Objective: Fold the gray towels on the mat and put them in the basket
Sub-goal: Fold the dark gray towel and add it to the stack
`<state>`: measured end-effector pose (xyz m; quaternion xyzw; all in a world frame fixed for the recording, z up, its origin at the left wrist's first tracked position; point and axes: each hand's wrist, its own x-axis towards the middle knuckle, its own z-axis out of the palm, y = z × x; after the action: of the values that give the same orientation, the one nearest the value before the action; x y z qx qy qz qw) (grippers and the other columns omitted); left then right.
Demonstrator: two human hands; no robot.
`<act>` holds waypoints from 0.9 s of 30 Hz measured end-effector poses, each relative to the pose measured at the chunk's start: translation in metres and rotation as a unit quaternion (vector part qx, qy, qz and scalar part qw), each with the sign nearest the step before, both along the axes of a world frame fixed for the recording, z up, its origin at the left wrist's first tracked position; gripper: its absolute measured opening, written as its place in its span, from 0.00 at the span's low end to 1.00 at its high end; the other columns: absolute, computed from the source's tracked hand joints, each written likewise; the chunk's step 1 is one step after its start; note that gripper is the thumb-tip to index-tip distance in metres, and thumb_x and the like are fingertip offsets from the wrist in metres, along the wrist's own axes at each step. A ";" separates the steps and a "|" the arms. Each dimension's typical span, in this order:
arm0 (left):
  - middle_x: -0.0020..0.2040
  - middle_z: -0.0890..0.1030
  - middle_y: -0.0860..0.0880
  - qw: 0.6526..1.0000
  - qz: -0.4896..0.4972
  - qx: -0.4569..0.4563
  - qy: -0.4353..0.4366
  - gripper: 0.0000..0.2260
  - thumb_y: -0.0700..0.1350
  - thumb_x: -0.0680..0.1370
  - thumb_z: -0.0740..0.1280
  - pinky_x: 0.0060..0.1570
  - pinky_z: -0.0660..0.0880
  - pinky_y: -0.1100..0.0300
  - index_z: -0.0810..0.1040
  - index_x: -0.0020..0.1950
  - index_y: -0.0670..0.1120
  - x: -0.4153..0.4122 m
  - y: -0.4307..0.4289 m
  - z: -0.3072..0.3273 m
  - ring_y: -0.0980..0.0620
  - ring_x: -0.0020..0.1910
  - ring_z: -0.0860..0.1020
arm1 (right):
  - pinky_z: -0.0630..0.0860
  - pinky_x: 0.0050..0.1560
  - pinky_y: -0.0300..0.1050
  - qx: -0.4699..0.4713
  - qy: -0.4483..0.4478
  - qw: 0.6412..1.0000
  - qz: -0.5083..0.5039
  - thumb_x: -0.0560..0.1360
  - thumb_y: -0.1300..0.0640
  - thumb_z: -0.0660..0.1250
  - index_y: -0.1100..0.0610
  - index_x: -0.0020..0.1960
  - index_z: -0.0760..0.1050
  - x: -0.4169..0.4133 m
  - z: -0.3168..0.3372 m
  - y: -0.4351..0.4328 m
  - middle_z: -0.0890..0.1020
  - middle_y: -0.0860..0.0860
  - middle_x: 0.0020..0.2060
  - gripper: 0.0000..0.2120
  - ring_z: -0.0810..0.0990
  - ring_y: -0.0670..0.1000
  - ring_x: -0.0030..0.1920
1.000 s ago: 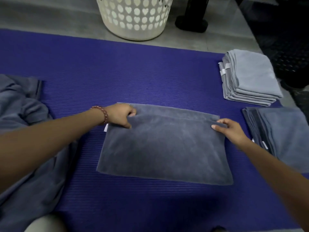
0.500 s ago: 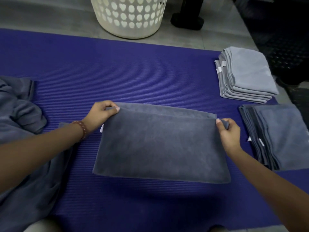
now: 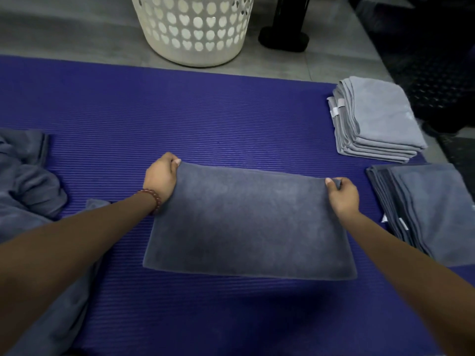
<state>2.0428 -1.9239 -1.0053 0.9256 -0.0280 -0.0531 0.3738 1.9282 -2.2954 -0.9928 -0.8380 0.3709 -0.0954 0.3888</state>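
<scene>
A dark gray towel (image 3: pixel 249 224), folded in half, lies flat in the middle of the purple mat (image 3: pixel 180 111). My left hand (image 3: pixel 160 178) pinches its far left corner. My right hand (image 3: pixel 343 197) pinches its far right corner. The top layer's far edge lines up with the layer beneath. A white basket (image 3: pixel 192 29) with heart-shaped holes stands on the floor beyond the mat's far edge.
A stack of folded light gray towels (image 3: pixel 377 119) sits at the mat's far right. A stack of folded dark gray towels (image 3: pixel 426 211) lies near my right forearm. Unfolded gray towels (image 3: pixel 28 191) are heaped on the left. A black stand base (image 3: pixel 284 39) is beside the basket.
Both hands carried the top layer's far edge away from me until it met the edge beneath. The strip of lower layer that showed before is now covered.
</scene>
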 end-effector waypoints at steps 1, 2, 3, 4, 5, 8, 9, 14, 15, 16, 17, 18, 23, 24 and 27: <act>0.42 0.74 0.47 1.000 0.001 0.005 0.004 0.09 0.47 0.82 0.54 0.41 0.62 0.55 0.70 0.47 0.45 0.001 0.000 -0.001 0.47 0.41 0.71 | 0.63 0.45 0.40 -0.006 0.006 1.000 0.000 0.80 0.55 0.60 0.66 0.54 0.72 0.002 0.000 -0.001 0.74 0.55 0.45 0.13 0.71 0.51 0.47; 0.42 0.75 0.47 1.000 0.001 0.005 0.008 0.09 0.47 0.82 0.54 0.41 0.63 0.55 0.70 0.48 0.45 0.003 0.001 -0.001 0.47 0.41 0.71 | 0.63 0.46 0.41 -0.008 0.007 1.000 0.001 0.80 0.55 0.60 0.66 0.54 0.72 0.003 0.000 -0.002 0.74 0.54 0.45 0.13 0.71 0.51 0.47; 0.42 0.75 0.47 1.000 0.001 0.004 0.011 0.09 0.47 0.82 0.54 0.41 0.63 0.55 0.70 0.48 0.45 0.004 0.002 -0.001 0.47 0.42 0.71 | 0.64 0.47 0.41 -0.002 0.004 1.000 0.002 0.80 0.55 0.59 0.66 0.54 0.72 0.005 0.000 -0.004 0.74 0.54 0.46 0.13 0.71 0.51 0.47; 0.43 0.75 0.46 1.000 0.001 0.003 0.010 0.09 0.47 0.82 0.54 0.42 0.64 0.55 0.70 0.48 0.44 0.005 0.002 -0.001 0.46 0.42 0.72 | 0.64 0.47 0.42 0.008 -0.001 1.000 0.005 0.80 0.55 0.59 0.65 0.53 0.72 0.006 0.000 -0.005 0.74 0.55 0.46 0.12 0.71 0.51 0.48; 0.44 0.76 0.46 1.000 0.001 0.002 0.005 0.09 0.47 0.82 0.55 0.42 0.65 0.55 0.71 0.48 0.44 0.007 0.002 0.000 0.46 0.42 0.72 | 0.64 0.46 0.42 0.021 -0.005 1.000 0.004 0.80 0.55 0.60 0.64 0.51 0.72 0.006 0.000 -0.007 0.74 0.55 0.45 0.11 0.72 0.52 0.47; 0.43 0.77 0.47 1.000 -0.015 0.015 -0.006 0.08 0.46 0.82 0.56 0.42 0.66 0.55 0.72 0.49 0.44 0.013 0.001 0.004 0.46 0.42 0.73 | 0.65 0.45 0.45 0.043 -0.016 0.999 -0.012 0.80 0.55 0.60 0.62 0.46 0.69 0.007 -0.003 -0.009 0.74 0.55 0.42 0.09 0.72 0.53 0.45; 0.43 0.77 0.47 0.999 -0.026 0.033 -0.001 0.08 0.47 0.81 0.57 0.41 0.66 0.55 0.72 0.48 0.45 0.016 0.001 0.005 0.46 0.42 0.73 | 0.66 0.45 0.45 0.048 -0.018 0.999 -0.017 0.79 0.56 0.61 0.62 0.46 0.69 0.007 -0.003 -0.009 0.74 0.55 0.42 0.09 0.73 0.53 0.45; 0.47 0.77 0.47 0.999 -0.001 0.051 0.013 0.10 0.51 0.79 0.61 0.41 0.69 0.53 0.71 0.55 0.46 0.010 0.004 0.003 0.43 0.45 0.76 | 0.66 0.46 0.42 0.040 -0.011 0.999 -0.021 0.75 0.58 0.68 0.63 0.58 0.69 0.004 0.002 -0.002 0.75 0.54 0.47 0.15 0.74 0.53 0.48; 0.51 0.75 0.47 0.999 0.014 0.038 0.012 0.13 0.51 0.79 0.62 0.42 0.70 0.51 0.69 0.59 0.46 0.003 0.004 0.005 0.42 0.45 0.76 | 0.66 0.46 0.42 0.040 -0.011 0.999 -0.028 0.76 0.59 0.67 0.63 0.62 0.66 0.002 0.003 0.001 0.74 0.53 0.46 0.19 0.74 0.53 0.48; 0.54 0.73 0.46 0.999 0.029 0.024 0.009 0.16 0.51 0.78 0.62 0.44 0.72 0.49 0.67 0.62 0.46 -0.006 0.004 0.008 0.42 0.45 0.75 | 0.66 0.46 0.43 0.043 -0.010 0.998 -0.038 0.76 0.60 0.66 0.63 0.64 0.63 -0.003 0.005 0.005 0.74 0.51 0.43 0.20 0.74 0.54 0.48; 0.58 0.71 0.46 0.999 0.036 0.018 0.003 0.17 0.50 0.78 0.63 0.44 0.73 0.48 0.65 0.65 0.47 -0.015 0.005 0.010 0.42 0.43 0.75 | 0.66 0.45 0.43 0.046 -0.005 0.998 -0.046 0.76 0.60 0.65 0.62 0.66 0.61 -0.009 0.006 0.008 0.73 0.49 0.40 0.21 0.75 0.54 0.47; 0.60 0.68 0.45 0.999 0.032 0.023 -0.001 0.18 0.50 0.78 0.63 0.43 0.73 0.47 0.65 0.65 0.48 -0.027 0.006 0.012 0.42 0.40 0.75 | 0.67 0.44 0.44 0.045 0.008 0.998 -0.043 0.76 0.60 0.64 0.62 0.66 0.59 -0.018 0.008 0.012 0.72 0.48 0.37 0.22 0.75 0.55 0.45; 0.62 0.65 0.47 0.998 -0.035 0.056 -0.016 0.16 0.45 0.77 0.65 0.45 0.74 0.48 0.68 0.64 0.50 -0.091 0.024 0.012 0.47 0.36 0.72 | 0.69 0.43 0.47 0.024 0.033 0.999 0.036 0.74 0.63 0.65 0.58 0.66 0.59 -0.077 0.006 0.025 0.75 0.49 0.36 0.23 0.76 0.52 0.37; 0.62 0.66 0.47 0.997 -0.040 0.061 -0.020 0.15 0.44 0.77 0.65 0.49 0.73 0.47 0.70 0.63 0.50 -0.100 0.028 0.011 0.48 0.37 0.71 | 0.70 0.44 0.47 0.023 0.029 0.998 0.046 0.74 0.63 0.65 0.57 0.66 0.59 -0.091 0.005 0.028 0.76 0.50 0.38 0.24 0.77 0.53 0.39; 0.60 0.68 0.49 0.996 -0.061 0.059 -0.012 0.12 0.43 0.78 0.64 0.52 0.72 0.46 0.72 0.61 0.50 -0.121 0.041 0.008 0.46 0.43 0.75 | 0.70 0.38 0.44 0.032 0.011 0.997 0.074 0.75 0.62 0.66 0.51 0.66 0.60 -0.120 0.001 0.028 0.77 0.49 0.44 0.24 0.78 0.50 0.42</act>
<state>1.9219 -1.8829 -0.9971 0.9432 -0.0857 -0.0663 0.3140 1.8084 -2.2673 -0.9916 -0.8515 0.3147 -0.0454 0.4169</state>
